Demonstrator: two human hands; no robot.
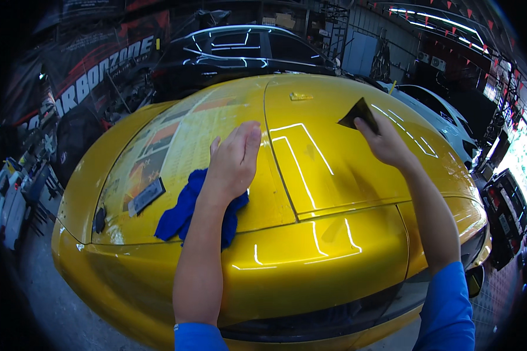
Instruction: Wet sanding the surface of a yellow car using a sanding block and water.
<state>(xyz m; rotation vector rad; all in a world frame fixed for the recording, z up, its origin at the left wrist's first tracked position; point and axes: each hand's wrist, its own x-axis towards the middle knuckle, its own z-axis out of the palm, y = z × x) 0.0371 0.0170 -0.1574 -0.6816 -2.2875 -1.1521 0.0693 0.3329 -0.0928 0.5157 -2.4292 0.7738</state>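
In front of me is the glossy yellow body panel (357,175) of a car, with a dark seam running down its middle. My right hand (385,140) pinches a thin, dark, flat piece with a pointed corner (357,111), held close over the panel's right half. My left hand (235,161) holds nothing; its fingers are stretched out and close together above the left half. Partly hidden behind my left forearm, a crumpled blue cloth (184,210) lies on the panel. Beside it rests a grey flat rectangular tool (146,196). The left half looks hazy, with orange and dark patches across it.
A small black object (100,220) sits near the panel's left edge. Beyond stands a dark car (234,52), with a light-coloured car (433,105) at the right. A dark printed banner (105,64) hangs at the left. A black car part (506,216) stands at the far right.
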